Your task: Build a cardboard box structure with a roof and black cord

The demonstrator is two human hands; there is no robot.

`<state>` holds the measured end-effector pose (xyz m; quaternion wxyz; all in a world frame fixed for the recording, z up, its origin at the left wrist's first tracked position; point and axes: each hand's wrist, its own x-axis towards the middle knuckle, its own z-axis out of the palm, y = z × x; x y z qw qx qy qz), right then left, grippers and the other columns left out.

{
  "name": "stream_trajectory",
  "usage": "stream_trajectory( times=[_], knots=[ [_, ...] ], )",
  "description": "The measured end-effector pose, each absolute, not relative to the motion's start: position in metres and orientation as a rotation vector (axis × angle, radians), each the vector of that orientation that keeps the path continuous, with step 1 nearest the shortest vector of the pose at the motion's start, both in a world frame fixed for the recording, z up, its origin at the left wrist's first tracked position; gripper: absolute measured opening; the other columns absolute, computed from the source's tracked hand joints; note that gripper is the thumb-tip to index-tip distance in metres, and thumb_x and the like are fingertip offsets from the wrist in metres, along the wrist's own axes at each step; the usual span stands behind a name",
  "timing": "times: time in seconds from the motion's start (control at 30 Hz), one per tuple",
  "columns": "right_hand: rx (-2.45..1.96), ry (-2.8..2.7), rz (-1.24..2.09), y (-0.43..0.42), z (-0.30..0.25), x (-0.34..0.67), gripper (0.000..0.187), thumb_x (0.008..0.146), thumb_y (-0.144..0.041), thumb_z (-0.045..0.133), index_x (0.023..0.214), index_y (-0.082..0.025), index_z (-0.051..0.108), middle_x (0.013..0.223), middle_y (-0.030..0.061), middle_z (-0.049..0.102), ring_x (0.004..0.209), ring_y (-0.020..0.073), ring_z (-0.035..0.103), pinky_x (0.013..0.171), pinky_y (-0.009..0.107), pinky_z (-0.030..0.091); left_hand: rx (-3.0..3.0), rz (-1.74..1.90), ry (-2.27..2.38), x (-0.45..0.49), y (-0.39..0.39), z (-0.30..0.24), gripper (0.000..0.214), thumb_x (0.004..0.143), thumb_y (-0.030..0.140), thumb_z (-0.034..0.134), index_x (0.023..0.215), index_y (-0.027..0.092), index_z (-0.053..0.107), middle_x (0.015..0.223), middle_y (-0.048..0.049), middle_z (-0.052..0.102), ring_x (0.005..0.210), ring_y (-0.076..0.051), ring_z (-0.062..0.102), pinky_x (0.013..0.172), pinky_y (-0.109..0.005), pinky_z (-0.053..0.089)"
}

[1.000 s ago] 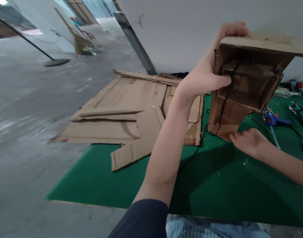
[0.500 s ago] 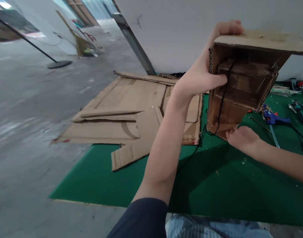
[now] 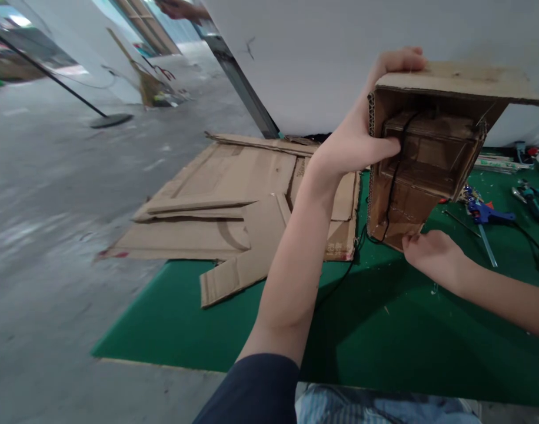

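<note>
A hand-built cardboard box (image 3: 432,159) with inner shelves is lifted above the green mat (image 3: 252,318), its open side facing me. My left hand (image 3: 362,141) grips its upper left edge, thumb inside and fingers over the top panel. My right hand (image 3: 432,256) is closed on the box's lower corner from below. A thin black cable (image 3: 395,182) runs down through the box and trails onto the mat.
Flattened cardboard sheets (image 3: 234,206) lie across the mat's far left part and onto the grey floor. A blue glue gun (image 3: 485,212), pliers (image 3: 532,200) and small tools sit at the right. A white wall rises behind. A broom (image 3: 141,76) leans far back left.
The box has shifted slightly left and lower in view, with both hands keeping their hold. The camera has turned a little.
</note>
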<state>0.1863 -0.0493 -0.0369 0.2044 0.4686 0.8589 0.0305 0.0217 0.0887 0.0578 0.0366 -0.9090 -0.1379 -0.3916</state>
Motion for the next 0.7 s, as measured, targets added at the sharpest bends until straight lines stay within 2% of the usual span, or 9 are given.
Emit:
stream_trajectory(
  times=[0.1,0.17,0.27,0.3,0.4,0.53,0.6,0.7],
  knots=[
    [1.243,2.262,0.083,-0.047,-0.035,0.183,0.040,0.073,0.011,0.049,0.104,-0.006,0.070,0.090,0.0218,0.072,0.073,0.0261,0.070,0.051,0.031,0.049,-2.641,-1.056,-0.458,0.020,0.080,0.063,0.068,0.078,0.021,0.025,0.146,0.015,0.020,0.154,-0.0123,0.027,0.151,-0.024,0.009,0.111,-0.042,0.028],
    [1.282,2.267,0.064,-0.045,-0.037,0.182,0.037,0.076,0.007,0.050,0.104,-0.007,0.070,0.090,0.0212,0.072,0.072,0.0257,0.070,0.051,0.032,0.049,-2.483,-0.808,-0.538,0.018,0.072,0.067,0.069,0.076,0.021,0.016,0.143,0.010,0.030,0.155,-0.0137,0.025,0.148,-0.027,0.005,0.105,-0.043,0.030],
    [1.417,2.292,0.006,-0.042,-0.042,0.183,0.030,0.081,0.000,0.053,0.105,-0.008,0.069,0.082,0.0197,0.072,0.072,0.0270,0.070,0.054,0.034,0.051,-2.303,-0.492,-0.591,0.017,0.067,0.071,0.078,0.071,0.018,0.001,0.140,0.005,0.036,0.156,-0.0149,0.023,0.143,-0.031,-0.003,0.096,-0.049,0.033],
    [1.456,2.292,-0.010,-0.041,-0.044,0.184,0.029,0.082,-0.001,0.053,0.105,-0.007,0.069,0.081,0.0200,0.072,0.073,0.0278,0.071,0.055,0.035,0.052,-2.315,-0.507,-0.591,0.017,0.068,0.071,0.077,0.072,0.019,0.004,0.140,0.005,0.036,0.157,-0.0150,0.024,0.143,-0.031,-0.004,0.097,-0.049,0.032],
    [1.520,2.271,-0.032,-0.040,-0.048,0.186,0.032,0.082,-0.001,0.053,0.112,-0.005,0.065,0.084,0.0217,0.072,0.077,0.0286,0.072,0.059,0.035,0.053,-2.552,-0.910,-0.523,0.020,0.076,0.066,0.069,0.075,0.020,0.027,0.144,0.015,0.027,0.154,-0.0133,0.030,0.150,-0.025,0.006,0.109,-0.044,0.030],
    [1.494,2.278,-0.021,-0.039,-0.052,0.188,0.035,0.084,-0.002,0.054,0.118,-0.007,0.060,0.089,0.0208,0.072,0.080,0.0271,0.072,0.063,0.034,0.054,-2.835,-1.235,-0.383,0.020,0.087,0.058,0.066,0.082,0.025,0.026,0.146,0.023,0.009,0.151,-0.0083,0.028,0.152,-0.022,0.010,0.115,-0.042,0.027],
    [1.455,2.276,-0.008,-0.039,-0.053,0.189,0.035,0.086,-0.005,0.052,0.120,-0.008,0.058,0.092,0.0211,0.072,0.080,0.0264,0.072,0.064,0.034,0.055,-2.908,-1.302,-0.262,0.019,0.090,0.057,0.064,0.084,0.029,0.026,0.145,0.023,0.008,0.150,-0.0082,0.027,0.151,-0.025,0.010,0.115,-0.043,0.026],
    [1.426,2.254,0.014,-0.041,-0.052,0.191,0.037,0.088,-0.008,0.048,0.124,-0.006,0.056,0.095,0.0232,0.071,0.082,0.0261,0.072,0.065,0.034,0.055,-2.920,-1.431,-0.111,0.018,0.091,0.056,0.061,0.084,0.028,0.032,0.143,0.021,0.019,0.147,-0.0084,0.033,0.150,-0.028,0.015,0.116,-0.041,0.027]
  ],
)
